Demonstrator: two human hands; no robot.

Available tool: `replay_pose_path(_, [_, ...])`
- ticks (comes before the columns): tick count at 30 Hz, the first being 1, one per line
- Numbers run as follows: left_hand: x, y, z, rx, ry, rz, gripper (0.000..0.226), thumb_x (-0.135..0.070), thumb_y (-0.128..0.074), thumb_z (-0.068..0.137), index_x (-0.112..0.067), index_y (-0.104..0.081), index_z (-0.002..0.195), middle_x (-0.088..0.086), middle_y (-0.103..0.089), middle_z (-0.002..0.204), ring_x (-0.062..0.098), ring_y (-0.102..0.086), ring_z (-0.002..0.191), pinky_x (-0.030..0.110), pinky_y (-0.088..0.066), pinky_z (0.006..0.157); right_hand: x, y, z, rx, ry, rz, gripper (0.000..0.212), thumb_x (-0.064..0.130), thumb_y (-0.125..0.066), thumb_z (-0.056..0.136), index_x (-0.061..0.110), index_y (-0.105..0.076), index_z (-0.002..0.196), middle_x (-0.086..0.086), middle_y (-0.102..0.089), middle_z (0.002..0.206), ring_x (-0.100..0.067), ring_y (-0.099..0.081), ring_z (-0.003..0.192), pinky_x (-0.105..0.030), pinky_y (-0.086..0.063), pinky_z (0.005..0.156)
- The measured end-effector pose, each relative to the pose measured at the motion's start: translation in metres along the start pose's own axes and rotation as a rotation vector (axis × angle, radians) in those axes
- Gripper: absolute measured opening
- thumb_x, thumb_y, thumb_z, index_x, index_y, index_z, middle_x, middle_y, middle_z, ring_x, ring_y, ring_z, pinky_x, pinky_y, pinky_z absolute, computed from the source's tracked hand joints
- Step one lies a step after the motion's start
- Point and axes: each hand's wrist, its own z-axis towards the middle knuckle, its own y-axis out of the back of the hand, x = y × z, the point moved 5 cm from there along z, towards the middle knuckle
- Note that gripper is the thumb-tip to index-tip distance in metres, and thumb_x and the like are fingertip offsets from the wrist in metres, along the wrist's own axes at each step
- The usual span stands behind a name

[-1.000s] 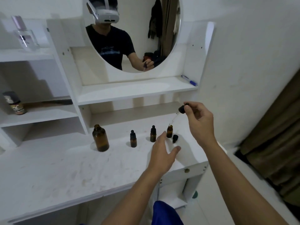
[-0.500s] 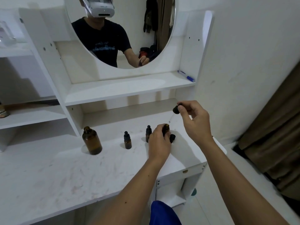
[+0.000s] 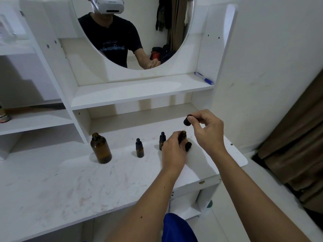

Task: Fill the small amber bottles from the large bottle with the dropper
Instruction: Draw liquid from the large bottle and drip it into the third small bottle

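The large amber bottle (image 3: 101,148) stands uncapped on the white desk (image 3: 73,186), left of the small ones. Two small amber bottles with black dropper caps stand to its right, one (image 3: 139,148) in the middle and one (image 3: 162,140) partly behind my left hand. My left hand (image 3: 173,151) grips a third, uncapped small bottle (image 3: 182,136) on the desk. A loose black cap (image 3: 188,146) lies just right of it. My right hand (image 3: 206,130) pinches the black bulb of the dropper (image 3: 187,120) above that bottle; its glass tube is hard to see.
A round mirror (image 3: 132,32) and a shelf with a blue pen (image 3: 204,78) rise behind the bottles. More shelves stand at the left, with a small jar (image 3: 3,115) at the frame's edge. The desk's right end sits beside the wall and a brown curtain (image 3: 297,137).
My left hand reached forward from the desk's front and closed round the uncapped small bottle. My right hand kept the dropper above it, shifting only slightly.
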Motion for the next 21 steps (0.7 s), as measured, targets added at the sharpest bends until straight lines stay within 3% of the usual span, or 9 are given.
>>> replay_pose_path(3, [0.002,-0.001,0.0,-0.008,-0.004,-0.037,0.029,-0.01,-0.059,0.1,-0.018,-0.067,0.127,-0.004,-0.076,0.111,0.014,-0.07,0.105,0.035,-0.056,0.097,0.002,-0.001,-0.001,-0.003,0.006,-0.023,0.015,0.002,-0.073,0.094,0.01,-0.078,0.083,0.001,-0.076,0.086,-0.01,-0.075,0.081,-0.018,-0.057,0.081])
replay_pose_path(8, [0.003,-0.001,0.002,-0.022,-0.016,-0.021,0.028,-0.012,-0.058,0.102,-0.018,-0.066,0.129,-0.005,-0.076,0.109,0.013,-0.07,0.103,0.034,-0.056,0.095,0.003,0.0,0.0,-0.021,-0.02,-0.004,0.014,0.005,-0.071,0.097,0.013,-0.078,0.088,0.001,-0.077,0.089,-0.012,-0.076,0.084,-0.02,-0.057,0.083])
replay_pose_path(13, [0.002,0.0,0.001,-0.012,-0.005,-0.011,0.023,-0.014,-0.061,0.103,-0.018,-0.067,0.124,-0.007,-0.076,0.103,0.011,-0.069,0.099,0.008,-0.038,0.09,0.006,0.006,0.0,-0.022,-0.062,0.035,0.009,0.01,-0.07,0.099,0.014,-0.078,0.1,0.001,-0.079,0.094,-0.007,-0.077,0.089,-0.012,-0.053,0.082])
replay_pose_path(15, [0.003,-0.001,0.0,0.004,-0.012,0.001,0.02,-0.015,-0.062,0.101,-0.018,-0.067,0.12,-0.006,-0.075,0.099,0.013,-0.068,0.096,0.012,-0.039,0.088,0.009,0.009,0.002,-0.034,-0.068,0.046,0.008,0.011,-0.07,0.1,0.014,-0.077,0.103,0.0,-0.08,0.096,-0.005,-0.076,0.09,-0.013,-0.053,0.083])
replay_pose_path(18, [0.006,-0.001,0.001,0.014,0.008,0.022,0.033,-0.021,-0.066,0.1,-0.012,-0.064,0.132,0.003,-0.074,0.113,0.021,-0.066,0.107,0.03,-0.051,0.097,0.017,0.016,0.006,-0.067,-0.064,0.053,0.009,0.012,-0.07,0.101,0.019,-0.076,0.103,0.0,-0.08,0.099,0.0,-0.074,0.089,-0.01,-0.052,0.082])
replay_pose_path(21, [0.007,0.004,-0.004,0.022,0.03,0.026,0.043,-0.024,-0.066,0.101,-0.011,-0.059,0.142,0.006,-0.072,0.125,0.022,-0.064,0.122,0.035,-0.051,0.104,0.024,0.022,0.009,-0.111,-0.064,0.091,0.009,0.016,-0.071,0.101,0.02,-0.076,0.106,0.001,-0.08,0.101,-0.007,-0.076,0.095,-0.029,-0.06,0.093])
